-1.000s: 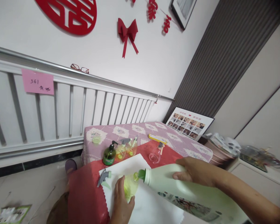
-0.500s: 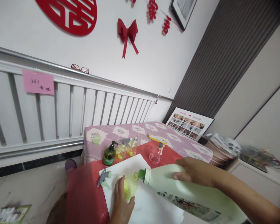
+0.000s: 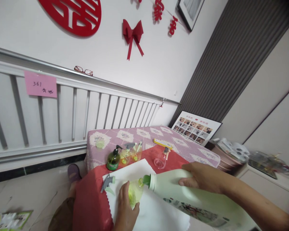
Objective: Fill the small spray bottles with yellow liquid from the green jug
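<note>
My left hand (image 3: 127, 205) is closed around a small clear spray bottle (image 3: 136, 192) with yellow-green liquid inside, tilted over a white cloth (image 3: 156, 210). A large pale green jug (image 3: 195, 202) lies tipped in my right hand (image 3: 195, 178), which grips it from above. The jug's green spout meets the mouth of the small bottle; whether liquid is flowing I cannot tell. Left of my left hand, a grey spray head (image 3: 107, 183) rests at the cloth's edge. Part of the jug runs behind my right forearm.
Behind the cloth stand a dark green pump bottle (image 3: 113, 160), two spray bottles (image 3: 125, 157) with yellowish liquid and a clear pinkish spray bottle (image 3: 160, 160). A yellow packet (image 3: 162, 143) and a pale green cup (image 3: 100, 143) lie farther back. A radiator (image 3: 86, 112) borders the table.
Both hands, the jug and the small bottle hold nearly the same pose. The view has shifted slightly, and more of a purple shoe and leg shows beside the table.
</note>
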A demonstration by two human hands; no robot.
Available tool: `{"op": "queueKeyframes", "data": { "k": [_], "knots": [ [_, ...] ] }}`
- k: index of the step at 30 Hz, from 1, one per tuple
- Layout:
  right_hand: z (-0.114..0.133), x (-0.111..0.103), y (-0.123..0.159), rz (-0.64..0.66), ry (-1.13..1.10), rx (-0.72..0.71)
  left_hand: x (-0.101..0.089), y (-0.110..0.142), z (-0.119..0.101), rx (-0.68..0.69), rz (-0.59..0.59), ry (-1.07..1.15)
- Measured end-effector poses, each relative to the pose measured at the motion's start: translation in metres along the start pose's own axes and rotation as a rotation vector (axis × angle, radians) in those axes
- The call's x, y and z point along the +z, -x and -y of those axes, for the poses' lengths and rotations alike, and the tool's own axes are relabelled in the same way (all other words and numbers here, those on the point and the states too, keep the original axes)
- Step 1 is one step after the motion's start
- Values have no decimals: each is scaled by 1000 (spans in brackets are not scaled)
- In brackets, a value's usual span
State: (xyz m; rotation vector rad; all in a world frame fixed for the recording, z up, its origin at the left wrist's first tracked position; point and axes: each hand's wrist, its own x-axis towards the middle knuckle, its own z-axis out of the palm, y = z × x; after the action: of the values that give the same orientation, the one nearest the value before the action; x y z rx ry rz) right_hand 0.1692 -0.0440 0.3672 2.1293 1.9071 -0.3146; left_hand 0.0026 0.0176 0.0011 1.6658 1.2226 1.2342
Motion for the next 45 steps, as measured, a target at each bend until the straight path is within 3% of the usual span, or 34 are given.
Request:
{"op": "queueKeyframes", "data": {
  "k": [45],
  "knots": [
    [-5, 3, -1, 10, -1, 0, 0, -2, 1, 17, -10, -28]
  ]
}}
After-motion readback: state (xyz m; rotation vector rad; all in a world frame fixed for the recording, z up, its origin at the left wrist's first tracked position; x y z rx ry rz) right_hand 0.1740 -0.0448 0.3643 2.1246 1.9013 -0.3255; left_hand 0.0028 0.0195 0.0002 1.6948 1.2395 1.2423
